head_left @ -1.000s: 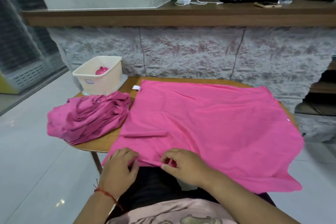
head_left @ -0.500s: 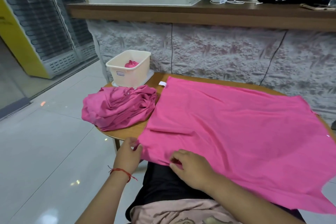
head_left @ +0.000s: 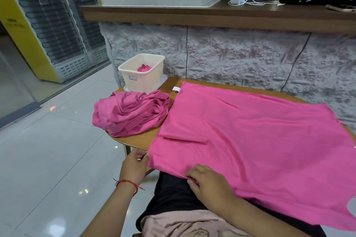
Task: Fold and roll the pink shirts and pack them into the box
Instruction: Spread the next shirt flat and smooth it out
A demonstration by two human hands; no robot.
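Head view: our left hand pinches the near left corner of the pink shirt spread flat over the counter; our right hand pinches its near hem. Crumpled shirts lie left, before the box holding one roll.

White charger on wooden shelf

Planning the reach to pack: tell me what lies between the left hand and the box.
In the head view, the crumpled shirt pile on the table lies between the left hand and the box.
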